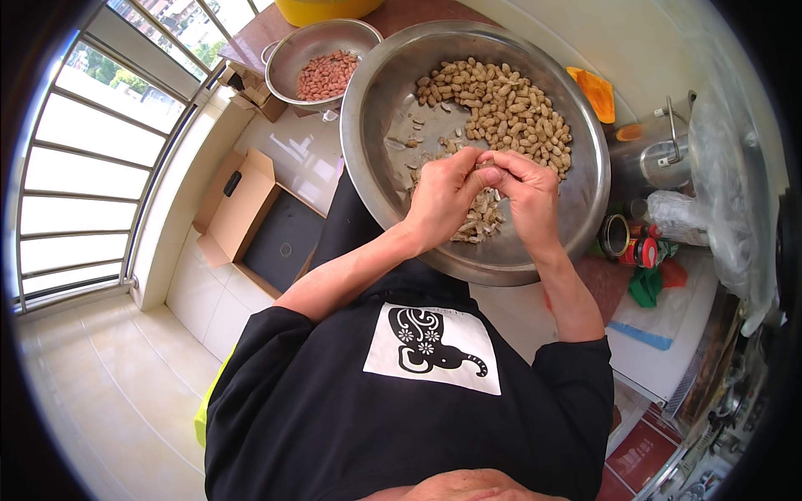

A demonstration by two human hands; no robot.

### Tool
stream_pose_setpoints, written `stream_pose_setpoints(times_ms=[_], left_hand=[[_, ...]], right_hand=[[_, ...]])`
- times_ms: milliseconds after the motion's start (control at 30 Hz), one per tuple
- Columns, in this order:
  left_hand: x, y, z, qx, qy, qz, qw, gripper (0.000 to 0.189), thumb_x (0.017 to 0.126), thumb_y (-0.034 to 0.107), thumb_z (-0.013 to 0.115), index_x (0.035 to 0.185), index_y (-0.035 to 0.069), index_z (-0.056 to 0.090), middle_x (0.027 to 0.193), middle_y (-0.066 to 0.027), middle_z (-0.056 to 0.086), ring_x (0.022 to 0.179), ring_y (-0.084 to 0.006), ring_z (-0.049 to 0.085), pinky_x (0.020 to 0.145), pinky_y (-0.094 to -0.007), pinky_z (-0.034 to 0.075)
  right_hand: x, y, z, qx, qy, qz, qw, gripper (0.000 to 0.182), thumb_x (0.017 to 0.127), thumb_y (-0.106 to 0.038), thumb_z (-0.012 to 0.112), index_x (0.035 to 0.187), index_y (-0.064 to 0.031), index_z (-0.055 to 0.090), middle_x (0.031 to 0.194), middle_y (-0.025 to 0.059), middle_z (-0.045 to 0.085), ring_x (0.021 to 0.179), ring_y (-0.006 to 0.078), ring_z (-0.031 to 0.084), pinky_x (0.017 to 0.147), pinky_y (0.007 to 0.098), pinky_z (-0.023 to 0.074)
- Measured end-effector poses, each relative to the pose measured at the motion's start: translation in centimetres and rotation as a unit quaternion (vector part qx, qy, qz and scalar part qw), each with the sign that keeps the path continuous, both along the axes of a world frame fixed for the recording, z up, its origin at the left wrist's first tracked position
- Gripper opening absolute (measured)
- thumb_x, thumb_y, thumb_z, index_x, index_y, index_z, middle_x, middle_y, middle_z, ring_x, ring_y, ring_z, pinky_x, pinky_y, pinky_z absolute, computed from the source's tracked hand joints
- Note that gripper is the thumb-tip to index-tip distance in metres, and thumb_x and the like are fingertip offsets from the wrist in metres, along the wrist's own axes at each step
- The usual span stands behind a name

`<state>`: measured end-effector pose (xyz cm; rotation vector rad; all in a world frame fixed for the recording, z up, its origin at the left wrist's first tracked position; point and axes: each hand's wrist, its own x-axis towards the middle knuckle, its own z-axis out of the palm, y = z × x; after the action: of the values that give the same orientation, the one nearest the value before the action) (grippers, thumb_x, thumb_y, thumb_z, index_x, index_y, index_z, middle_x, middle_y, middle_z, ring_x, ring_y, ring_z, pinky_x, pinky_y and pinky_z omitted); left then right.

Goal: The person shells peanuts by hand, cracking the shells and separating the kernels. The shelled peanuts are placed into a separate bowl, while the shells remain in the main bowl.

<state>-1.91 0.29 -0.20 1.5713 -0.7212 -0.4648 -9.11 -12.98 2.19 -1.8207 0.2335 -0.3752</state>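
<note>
Over a wide stainless steel basin (369, 94), my left hand (440, 199) and my right hand (531, 193) meet at the fingertips. Thumbs and forefingers pinch a peanut (485, 165) between them, mostly hidden by the fingers. Unshelled peanuts (517, 113) are heaped along the basin's far and right sides. Broken peanut shells (479, 222) lie below my hands, with more scraps to the left. Beyond the basin's left rim, a metal colander (282, 53) holds shelled pink peanut kernels (326, 75).
A yellow container (326, 9) stands behind the colander. An open cardboard box (244, 206) rests on the floor at left, near a barred window (81, 163). To the right are an orange pumpkin piece (594, 94), red-lidded jars (640, 252) and plastic bags (720, 188).
</note>
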Motion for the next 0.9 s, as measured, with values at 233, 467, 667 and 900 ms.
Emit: stream_pose_setpoints(times_ms=[233,467,667,900], left_hand=[[1.7,0.5,0.7,-0.121,0.341,-0.147,0.921,0.035,0.1,0.033,0.048,0.116,0.004,0.06,0.065,0.0046,0.044,0.052,-0.0029,0.029,0.044,-0.02,0.022],[1.2,0.2,1.0,-0.133,0.332,-0.132,0.924,0.038,0.103,0.03,0.041,0.125,0.001,0.054,0.064,0.0038,0.041,0.05,-0.0035,0.029,0.043,-0.0199,0.023],[1.0,0.0,0.8,-0.119,0.262,-0.095,0.953,0.037,0.104,0.026,0.039,0.126,-0.001,0.052,0.067,0.0035,0.043,0.052,-0.0043,0.033,0.046,-0.0195,0.027],[2.1,0.2,0.7,-0.193,0.411,-0.11,0.884,0.035,0.103,0.022,0.038,0.126,-0.001,0.051,0.072,0.0016,0.048,0.056,-0.005,0.035,0.049,-0.0197,0.028]], right_hand=[[0.5,-0.8,1.0,-0.011,0.055,-0.001,0.998,0.016,0.085,-0.007,0.069,0.096,0.0036,0.07,0.086,0.0053,0.069,0.075,0.0054,0.059,0.064,0.0208,0.0464],[0.8,0.2,0.6,0.013,-0.016,-0.043,0.999,0.014,0.086,-0.01,0.069,0.093,0.0016,0.071,0.078,0.0028,0.066,0.068,0.0057,0.055,0.061,0.0202,0.0435],[1.1,0.4,0.0,0.137,0.0,-0.085,0.987,0.016,0.089,-0.012,0.065,0.096,0.001,0.071,0.078,-0.0001,0.063,0.063,0.0048,0.047,0.058,0.0206,0.0381],[1.3,-1.0,-1.1,0.341,-0.02,-0.006,0.94,0.015,0.091,-0.011,0.062,0.098,0.0006,0.069,0.084,0.0012,0.065,0.068,0.006,0.049,0.064,0.0203,0.0398]])
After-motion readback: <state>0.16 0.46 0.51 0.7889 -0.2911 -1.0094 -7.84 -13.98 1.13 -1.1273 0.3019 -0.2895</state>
